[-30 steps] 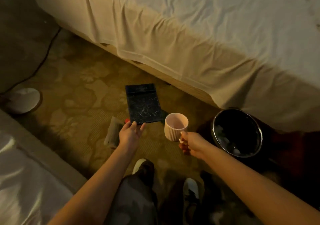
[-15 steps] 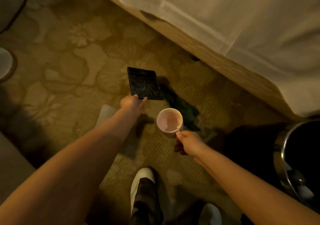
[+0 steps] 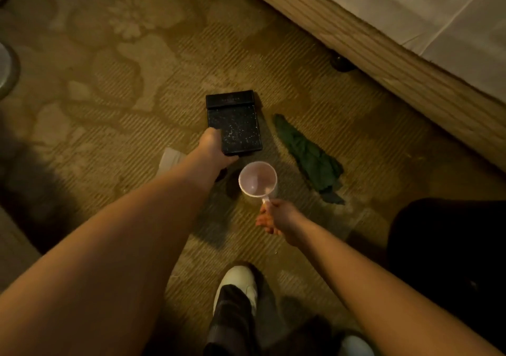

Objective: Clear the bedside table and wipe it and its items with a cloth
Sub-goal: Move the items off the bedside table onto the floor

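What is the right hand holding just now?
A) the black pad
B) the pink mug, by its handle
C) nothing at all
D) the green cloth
B: the right hand grips the handle of the pink mug, while the green cloth lies untouched on the carpet.

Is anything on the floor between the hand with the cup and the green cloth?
Nothing visible. The right hand holds the cup by its handle, and only bare carpet lies between the cup and the green cloth.
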Tool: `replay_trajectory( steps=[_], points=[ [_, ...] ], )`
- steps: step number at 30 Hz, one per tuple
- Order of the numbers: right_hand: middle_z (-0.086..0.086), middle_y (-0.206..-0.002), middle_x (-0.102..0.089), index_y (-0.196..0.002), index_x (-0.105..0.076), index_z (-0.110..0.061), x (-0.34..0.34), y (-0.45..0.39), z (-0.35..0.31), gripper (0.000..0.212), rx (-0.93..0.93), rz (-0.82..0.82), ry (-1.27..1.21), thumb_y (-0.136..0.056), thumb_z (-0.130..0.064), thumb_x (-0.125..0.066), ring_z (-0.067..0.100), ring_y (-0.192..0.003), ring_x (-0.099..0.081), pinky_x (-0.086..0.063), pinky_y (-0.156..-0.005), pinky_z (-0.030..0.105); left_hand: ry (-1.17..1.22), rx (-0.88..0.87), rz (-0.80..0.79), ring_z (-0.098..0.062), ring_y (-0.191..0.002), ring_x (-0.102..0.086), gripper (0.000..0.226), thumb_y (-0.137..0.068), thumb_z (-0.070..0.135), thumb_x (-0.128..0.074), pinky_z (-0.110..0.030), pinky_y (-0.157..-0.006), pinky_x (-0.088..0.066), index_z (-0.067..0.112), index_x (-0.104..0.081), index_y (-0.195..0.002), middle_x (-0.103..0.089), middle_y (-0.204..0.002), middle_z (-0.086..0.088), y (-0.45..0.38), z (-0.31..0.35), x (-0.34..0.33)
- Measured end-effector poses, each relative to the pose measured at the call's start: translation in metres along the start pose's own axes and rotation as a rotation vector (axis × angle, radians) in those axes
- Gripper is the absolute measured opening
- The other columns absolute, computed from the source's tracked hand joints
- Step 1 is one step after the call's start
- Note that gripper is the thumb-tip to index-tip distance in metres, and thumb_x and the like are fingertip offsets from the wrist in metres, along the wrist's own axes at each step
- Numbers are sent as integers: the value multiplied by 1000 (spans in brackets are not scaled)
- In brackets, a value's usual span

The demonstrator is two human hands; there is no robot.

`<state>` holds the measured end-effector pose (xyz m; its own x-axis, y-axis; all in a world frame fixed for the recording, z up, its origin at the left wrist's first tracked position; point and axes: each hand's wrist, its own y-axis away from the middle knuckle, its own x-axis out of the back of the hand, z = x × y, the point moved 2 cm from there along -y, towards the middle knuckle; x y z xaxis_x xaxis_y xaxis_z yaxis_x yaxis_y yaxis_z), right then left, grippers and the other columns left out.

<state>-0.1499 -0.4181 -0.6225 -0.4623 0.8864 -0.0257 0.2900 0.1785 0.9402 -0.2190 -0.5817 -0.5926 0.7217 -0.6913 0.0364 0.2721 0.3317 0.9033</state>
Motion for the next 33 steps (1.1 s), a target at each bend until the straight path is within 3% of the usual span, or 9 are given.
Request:
replay_trajectory(
  steps=[4,7,10,13,17,19,23,28,33],
  points=[
    [27,-137,-46,-133,-43,1,-6,4,5,34,-88,-9,-82,-102,-5,-30,36,-126,-47,-46,-95,39,-22,36,-14,-30,-131,-42,39,-101,11,-38,-40,-96,-40,3,-39,-139,-46,-142,-11,17,8,4],
    [17,-139,-45,-142,-34,-7,-5,23,8,41,-129,-10,-165,-101,-2,-32,31,-125,-48,-47,-88,40,45,-13,-34,-34,-131,-42,46,-99,7,-44,-33,-90,-44,1,-32,-142,-38,-146,-17,37,12,4],
    [11,-115,-58,-137,-43,-8,6,62,-3,37,-121,9,-225,-101,-6,-32,28,-115,-57,-49,-78,32,89,43,-136,-29,-128,-47,39,-101,14,-35,-40,-103,-40,5,-36,-139,-44,-142,-18,54,15,1],
    [9,-87,-62,-129,-49,-7,31,120,-18,33,-16,42,-273,-99,-4,-35,18,-79,-61,-47,-66,26,-69,50,-238,-26,-123,-52,32,-102,15,-34,-40,-102,-41,5,-46,-129,-52,-135,-15,89,13,4],
    [8,-86,-59,-131,-47,-5,69,210,-15,33,55,72,-304,-99,-8,-38,16,-74,-56,-44,-65,24,-286,16,-281,-26,-120,-54,35,-101,13,-35,-38,-92,-45,3,-45,-133,-55,-131,-15,160,10,14],
    [8,-85,-59,-129,-49,-4,82,253,-3,32,34,120,-323,-99,-7,-40,16,-72,-54,-43,-63,24,-456,-67,-313,-26,-116,-57,36,-101,12,-37,-35,-87,-48,2,-44,-135,-58,-126,-15,197,7,16],
    [9,-87,-61,-125,-54,-6,103,336,26,29,23,152,-464,-97,-7,-45,16,-73,-54,-45,-63,26,-726,-312,-375,-15,-79,-61,31,-99,9,-43,-28,-71,-51,0,-52,-127,-61,-89,-7,283,-5,15],
    [8,-88,-62,-106,-61,-7,129,441,67,19,190,212,-695,-97,-8,-44,15,-73,-54,-45,-63,26,-1072,-632,-590,-15,-83,-63,25,-96,10,-46,-21,-65,-51,6,-58,-118,-65,-99,-8,398,-49,1],
    [6,-81,-64,-98,-62,-10,168,542,144,19,324,342,-808,-97,-8,-43,13,-68,-56,-49,-55,24,-1147,-698,-858,-10,-77,-64,24,-95,11,-48,-20,-65,-50,9,-60,-115,-67,-97,-6,505,-120,-19]
  ],
)
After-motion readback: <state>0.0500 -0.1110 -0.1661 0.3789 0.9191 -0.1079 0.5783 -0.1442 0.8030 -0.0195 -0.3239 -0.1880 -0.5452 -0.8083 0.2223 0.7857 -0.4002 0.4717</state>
